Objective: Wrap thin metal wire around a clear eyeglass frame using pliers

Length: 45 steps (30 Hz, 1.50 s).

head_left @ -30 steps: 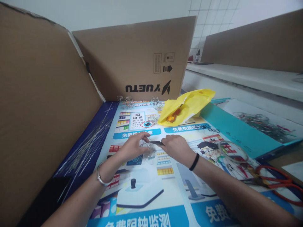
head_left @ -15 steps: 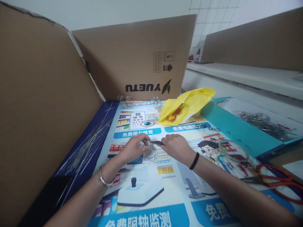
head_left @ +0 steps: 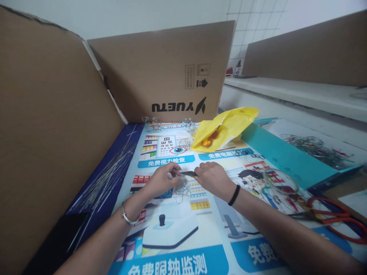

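My left hand [head_left: 162,178] is closed in a pinch on a thin wire piece [head_left: 181,188] that loops below its fingers, just above the printed poster [head_left: 183,236] that covers the table. My right hand [head_left: 210,176] is closed around a small dark tool [head_left: 188,173], whose tip points left and meets the fingertips of the left hand. Both hands are close together at the poster's middle. A silver bangle is on my left wrist and a black band on my right.
Cardboard panels [head_left: 160,72] wall off the left and back. A bundle of thin straight wires [head_left: 106,179] lies at the left. A yellow plastic bag [head_left: 225,128] sits behind the hands. Red-handled scissors [head_left: 335,219] and a clear dish of small parts [head_left: 279,183] are at the right.
The wire loop under my left hand has shifted slightly, and the hands stay together in nearly the same place. The view has drifted a little.
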Each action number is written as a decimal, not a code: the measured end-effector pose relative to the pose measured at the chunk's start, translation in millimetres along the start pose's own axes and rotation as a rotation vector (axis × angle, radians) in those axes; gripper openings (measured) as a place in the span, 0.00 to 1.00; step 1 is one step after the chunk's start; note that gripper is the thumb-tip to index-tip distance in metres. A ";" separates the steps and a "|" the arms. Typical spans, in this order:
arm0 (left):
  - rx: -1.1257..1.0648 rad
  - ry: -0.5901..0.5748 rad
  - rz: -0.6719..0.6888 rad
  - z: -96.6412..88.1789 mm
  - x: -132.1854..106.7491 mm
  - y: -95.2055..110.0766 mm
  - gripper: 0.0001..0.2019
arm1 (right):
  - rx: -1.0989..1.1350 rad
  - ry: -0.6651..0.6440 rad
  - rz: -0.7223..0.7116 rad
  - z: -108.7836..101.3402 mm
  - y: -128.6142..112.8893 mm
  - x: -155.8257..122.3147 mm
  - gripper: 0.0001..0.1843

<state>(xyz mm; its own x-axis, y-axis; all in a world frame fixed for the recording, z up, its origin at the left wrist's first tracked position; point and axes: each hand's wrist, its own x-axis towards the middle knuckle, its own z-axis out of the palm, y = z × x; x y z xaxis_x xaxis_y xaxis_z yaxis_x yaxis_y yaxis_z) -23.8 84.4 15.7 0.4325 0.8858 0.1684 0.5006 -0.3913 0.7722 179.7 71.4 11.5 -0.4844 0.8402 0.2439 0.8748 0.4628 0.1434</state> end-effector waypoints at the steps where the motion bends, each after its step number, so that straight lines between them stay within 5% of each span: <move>1: -0.010 0.004 -0.002 0.6 0.0 -0.5 0.11 | -0.007 0.008 0.000 -0.2 -0.1 -0.2 0.09; 24: -0.065 0.048 -0.072 2.4 1.2 -1.7 0.10 | -0.012 -0.015 -0.002 1.0 -5.6 -0.3 0.08; 35: -0.154 -0.042 -0.060 1.9 0.2 -5.9 0.07 | 0.041 -0.072 0.070 2.2 -9.0 0.6 0.13; 45: -0.120 0.116 -0.012 1.7 -3.4 -1.2 0.04 | 0.078 -0.057 0.115 2.0 -13.7 -1.8 0.17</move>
<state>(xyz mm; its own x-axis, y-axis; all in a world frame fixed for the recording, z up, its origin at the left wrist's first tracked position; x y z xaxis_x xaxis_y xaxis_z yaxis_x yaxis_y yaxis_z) -24.7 81.4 13.1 0.3340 0.9157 0.2233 0.4087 -0.3542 0.8412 168.6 64.1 7.1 -0.3818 0.9025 0.1994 0.9235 0.3814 0.0421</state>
